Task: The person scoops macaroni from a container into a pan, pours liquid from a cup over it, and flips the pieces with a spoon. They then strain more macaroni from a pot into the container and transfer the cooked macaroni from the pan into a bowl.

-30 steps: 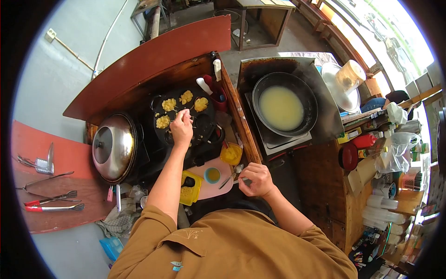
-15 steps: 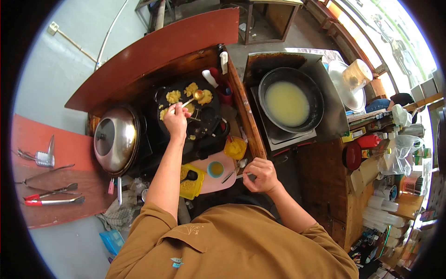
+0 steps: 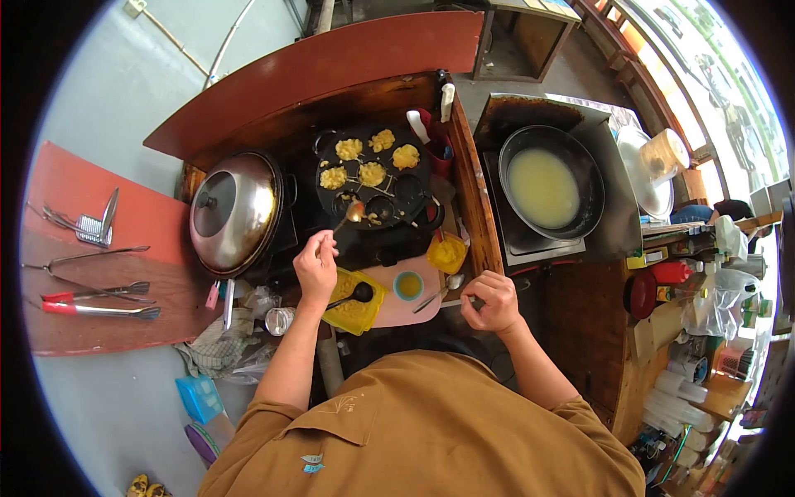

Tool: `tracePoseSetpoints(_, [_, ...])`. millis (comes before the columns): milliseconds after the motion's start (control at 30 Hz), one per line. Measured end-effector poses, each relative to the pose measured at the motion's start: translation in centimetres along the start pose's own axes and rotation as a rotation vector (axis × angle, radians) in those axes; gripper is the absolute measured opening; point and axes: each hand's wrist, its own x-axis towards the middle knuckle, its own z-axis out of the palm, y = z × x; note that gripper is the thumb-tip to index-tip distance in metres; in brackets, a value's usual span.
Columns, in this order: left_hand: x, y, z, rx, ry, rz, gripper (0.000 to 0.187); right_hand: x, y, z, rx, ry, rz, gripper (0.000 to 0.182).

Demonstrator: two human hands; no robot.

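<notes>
My left hand [image 3: 315, 267] is closed around the handle of a spoon [image 3: 355, 212]. Its orange-brown bowl is over the front hollows of a dark pan [image 3: 396, 157] with several round wells. Yellow batter portions [image 3: 372, 174] fill several wells. My right hand [image 3: 490, 301] is curled closed beside the pink board [image 3: 389, 308]; whatever it may hold is hidden. Just left of it lie a metal spoon [image 3: 452, 283] and a knife [image 3: 427, 301]. On the board stands a blue-rimmed cup [image 3: 408, 286] of yellowish liquid. Next to it, a yellow container [image 3: 368, 313] holds batter and a black ladle [image 3: 361, 293].
To the left is a lidded metal pot [image 3: 234, 214], and tongs [image 3: 99, 310] lie on a red-brown board. A black wok [image 3: 551, 178] of pale yellow liquid stands at right, past a wooden partition [image 3: 476, 186]. A small yellow tub [image 3: 447, 252] is near the pan.
My left hand has drawn the spoon back from the far batter portions to the front wells. My right hand stays closed near the board's edge. The view has shifted.
</notes>
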Motion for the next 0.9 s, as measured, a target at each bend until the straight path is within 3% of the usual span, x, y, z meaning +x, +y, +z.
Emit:
tracePoseSetpoints(67, [1.3, -0.5, 0.0, 0.045, 0.045, 0.01, 0.013, 0.0, -0.1, 0.1, -0.017, 0.002, 0.011, 0.012])
tracePoseSetpoints(133, [2.6, -1.3, -0.1, 0.356, 0.101, 0.437, 0.01, 0.0, -0.2, 0.2, -0.027, -0.005, 0.003, 0.012])
tracePoseSetpoints(333, [2.5, -2.7, 0.9, 0.404, -0.08, 0.499, 0.013, 0.3, -0.6, 0.3, -0.068, -0.011, 0.011, 0.012])
tracePoseSetpoints(467, [1.6, -3.0, -0.3, 0.367, -0.004, 0.444, 0.011, -0.4, -1.4, 0.3, -0.079, -0.022, 0.055, 0.01])
tracePoseSetpoints(567, [1.3, -3.9, 0.1, 0.175, 0.029, 0.325, 0.01, -0.2, -1.5, 0.1, -0.064, -0.022, 0.035, 0.009])
tracePoseSetpoints(633, [0.5, -4.1, 0.0, -0.027, 0.014, 0.012, 0.016, -0.4, -1.2, 0.1, -0.069, -0.016, 0.04, 0.009])
tracePoseSetpoints(667, [1.1, -4.2, 0.3, -0.028, 0.014, 0.02, 0.016, 0.1, -0.7, 0.3, -0.071, -0.011, 0.035, 0.009])
tracePoseSetpoints(733, [0.8, -4.1, 0.4, -0.142, -0.003, -0.178, 0.022, 0.2, -0.7, 0.2, -0.068, -0.008, 0.039, 0.009])
tracePoseSetpoints(900, [0.3, -1.6, 1.6, -0.171, 0.061, -0.202, 0.023, 0.1, -0.5, 0.3, -0.062, -0.006, 0.039, 0.009])
